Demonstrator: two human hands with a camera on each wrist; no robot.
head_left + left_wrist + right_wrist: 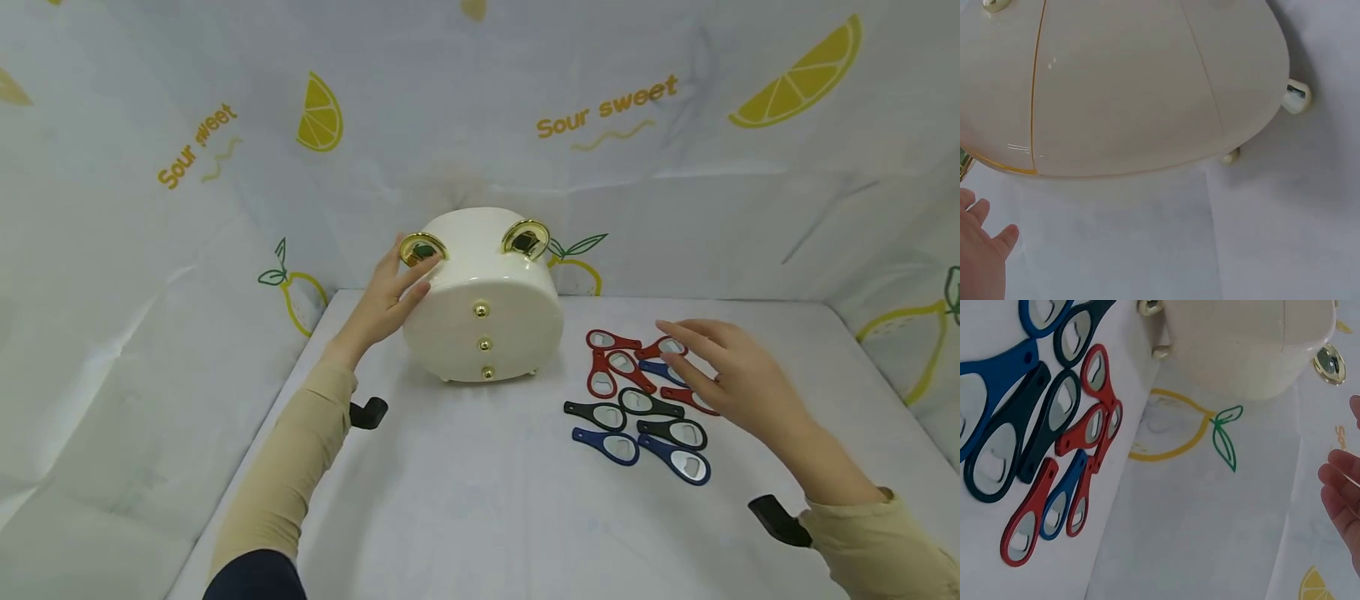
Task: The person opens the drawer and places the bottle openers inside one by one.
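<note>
A glossy white rounded drawer box [483,333] with three gold knobs down its front stands at the back of the table. Two gold-rimmed ear-like pieces stick up from its top. My left hand [390,296] is at the left gold piece [422,247], fingers extended beside it and the thumb apart. In the left wrist view, the left hand [982,244] shows at the lower left, below the box. Over the right edge of a group of bottle openers [671,429], my right hand [738,375] hovers with fingers loosely extended, holding nothing.
The openers are red, blue and dark, lying flat on the white-covered table [465,500], some overlapping. A white cloth backdrop [450,125] printed with lemons rises right behind the box. Black camera mounts [780,521] jut from both wrists.
</note>
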